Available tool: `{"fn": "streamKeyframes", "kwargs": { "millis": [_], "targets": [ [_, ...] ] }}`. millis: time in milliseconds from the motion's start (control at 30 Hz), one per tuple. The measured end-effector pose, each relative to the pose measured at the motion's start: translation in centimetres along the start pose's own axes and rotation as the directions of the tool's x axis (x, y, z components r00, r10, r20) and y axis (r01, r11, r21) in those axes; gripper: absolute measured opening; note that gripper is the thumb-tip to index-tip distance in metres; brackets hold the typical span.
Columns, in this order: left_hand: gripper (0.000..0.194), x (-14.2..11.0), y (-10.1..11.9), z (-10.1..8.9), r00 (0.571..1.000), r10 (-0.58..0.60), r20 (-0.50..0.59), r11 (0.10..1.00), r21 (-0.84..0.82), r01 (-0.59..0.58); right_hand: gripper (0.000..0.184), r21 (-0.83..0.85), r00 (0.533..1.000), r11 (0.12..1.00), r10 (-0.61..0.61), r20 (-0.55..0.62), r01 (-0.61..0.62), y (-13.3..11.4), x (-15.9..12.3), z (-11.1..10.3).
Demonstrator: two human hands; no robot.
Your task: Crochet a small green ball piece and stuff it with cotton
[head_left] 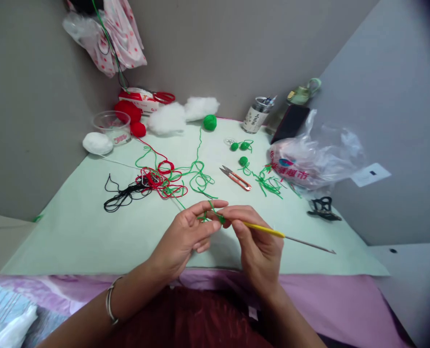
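Here, on the near side of the orange snips [241, 181], the left hand [185, 237] is pinching a small green piece [222, 220], green yarn [211, 205] crossing its fingers. The right hand [261, 249] is gripping a yellow hook [265, 229] — long axis slanting from the piece rightward, slightly bodyward — both hands' fingertips sitting equally close.

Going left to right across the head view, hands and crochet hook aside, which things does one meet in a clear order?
White yarn ball → small red ball → green yarn ball → orange-handled snips → phone → black clip.
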State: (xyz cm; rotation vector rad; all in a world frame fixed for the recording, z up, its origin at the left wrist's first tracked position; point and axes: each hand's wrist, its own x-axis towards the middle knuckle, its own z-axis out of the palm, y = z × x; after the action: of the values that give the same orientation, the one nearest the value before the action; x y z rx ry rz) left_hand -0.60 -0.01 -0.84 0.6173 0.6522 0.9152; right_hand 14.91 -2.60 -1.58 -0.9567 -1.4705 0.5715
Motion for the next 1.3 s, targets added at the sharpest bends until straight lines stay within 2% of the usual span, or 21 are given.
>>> {"fn": "streamKeyframes", "kwargs": {
  "millis": [67, 133, 200, 267, 300, 367, 433, 500, 567, 633, 733, 800, 867, 933, 1000, 1067, 1100, 1167, 1233, 1300],
  "targets": [
    [0.036, 0.0, -0.2, 0.1, 0.999, 0.026, -0.018, 0.999, 0.03, -0.025, 0.028, -0.088, 0.999, 0.995, -0.042, 0.006, 0.042, 0.3, -0.3, 0.2],
    [0.04, 0.1, -0.3, 0.0, 0.998, 0.04, -0.048, 0.999, 0.017, -0.04, 0.031, -0.241, 0.99, 0.961, -0.133, 0.041, 0.139, 0.6, -0.8, 0.2],
    [0.042, 0.2, -0.4, -0.2, 0.999, 0.007, -0.045, 0.999, -0.044, -0.009, 0.035, -0.377, 0.964, 0.888, -0.249, 0.091, 0.265, 0.9, -1.0, 0.2],
    [0.04, 0.4, -0.4, -0.5, 0.999, -0.05, -0.01, 0.992, -0.115, 0.048, 0.034, -0.395, 0.957, 0.873, -0.28, 0.079, 0.287, 1.0, -1.0, -0.1],
    [0.036, 0.5, -0.3, -0.6, 0.998, -0.066, 0.005, 0.987, -0.144, 0.066, 0.03, -0.352, 0.969, 0.905, -0.246, 0.026, 0.239, 0.9, -0.8, -0.2],
    [0.028, 0.6, -0.1, -0.8, 0.999, -0.054, 0.004, 0.983, -0.178, 0.053, 0.023, -0.18, 0.993, 0.982, -0.076, -0.089, 0.059, 0.7, -0.4, -0.5],
    [0.025, 0.5, 0.1, -0.8, 1.0, -0.022, -0.009, 0.985, -0.171, 0.021, 0.022, 0.004, 0.989, 0.998, 0.068, -0.13, -0.068, 0.4, 0.1, -0.6],
    [0.029, 0.3, 0.1, -0.5, 1.0, -0.012, -0.001, 0.991, -0.135, 0.012, 0.021, 0.078, 0.991, 0.992, 0.105, -0.084, -0.098, 0.3, 0.3, -0.5],
    [0.034, 0.1, 0.1, -0.2, 1.0, -0.014, 0.011, 0.995, -0.097, 0.015, 0.017, 0.065, 0.995, 0.993, 0.097, -0.025, -0.095, 0.3, 0.3, -0.3],
    [0.033, 0.0, 0.0, -0.1, 1.0, -0.007, 0.009, 0.998, -0.07, 0.008, 0.016, 0.066, 0.993, 0.991, 0.114, -0.015, -0.113, 0.4, 0.3, -0.3],
    [0.03, -0.1, 0.2, -0.2, 1.0, 0.005, 0.005, 0.999, -0.032, -0.005, 0.021, 0.172, 0.982, 0.967, 0.189, -0.001, -0.186, 0.3, 0.1, -0.7],
    [0.031, -0.2, 0.3, -0.4, 1.0, 0.017, -0.008, 1.0, -0.007, -0.017, 0.024, 0.173, 0.982, 0.967, 0.191, 0.01, -0.19, 0.1, 0.0, -1.1],
    [0.031, -0.1, 0.3, -0.4, 0.998, 0.04, -0.038, 0.999, 0.023, -0.039, 0.024, 0.04, 0.995, 0.994, 0.1, 0.021, -0.101, -0.1, -0.1, -1.3],
    [0.034, -0.1, 0.2, -0.3, 0.994, 0.076, -0.077, 0.996, 0.059, -0.072, 0.024, -0.16, 0.994, 0.984, -0.073, 0.083, 0.085, -0.1, -0.3, -1.2],
    [0.043, -0.1, 0.0, -0.3, 0.99, 0.097, -0.102, 0.994, 0.067, -0.091, 0.027, -0.324, 0.954, 0.901, -0.239, 0.18, 0.287, 0.2, -0.7, -1.0],
    [0.05, -0.1, -0.2, -0.3, 0.994, 0.064, -0.092, 0.998, 0.02, -0.062, 0.031, -0.413, 0.932, 0.837, -0.301, 0.202, 0.36, 0.5, -1.0, -0.7],
    [0.05, -0.1, -0.2, -0.4, 0.997, 0.028, -0.066, 0.999, -0.019, -0.029, 0.031, -0.438, 0.937, 0.829, -0.295, 0.184, 0.347, 0.6, -1.1, -0.6],
    [0.044, 0.0, -0.1, -0.5, 0.999, -0.041, -0.008, 0.995, -0.089, 0.04, 0.029, -0.405, 0.97, 0.882, -0.226, 0.09, 0.243, 0.5, -1.0, -0.5],
    [0.037, 0.0, 0.1, -0.6, 0.998, -0.061, 0.013, 0.991, -0.122, 0.062, 0.025, -0.254, 0.993, 0.961, -0.119, -0.025, 0.109, 0.2, -0.7, -0.5],
    [0.039, 0.0, 0.2, -0.4, 0.999, -0.03, -0.021, 0.994, -0.108, 0.028, 0.025, -0.087, 0.998, 0.996, -0.021, -0.067, 0.015, 0.1, -0.4, -0.4]
  ]
}}
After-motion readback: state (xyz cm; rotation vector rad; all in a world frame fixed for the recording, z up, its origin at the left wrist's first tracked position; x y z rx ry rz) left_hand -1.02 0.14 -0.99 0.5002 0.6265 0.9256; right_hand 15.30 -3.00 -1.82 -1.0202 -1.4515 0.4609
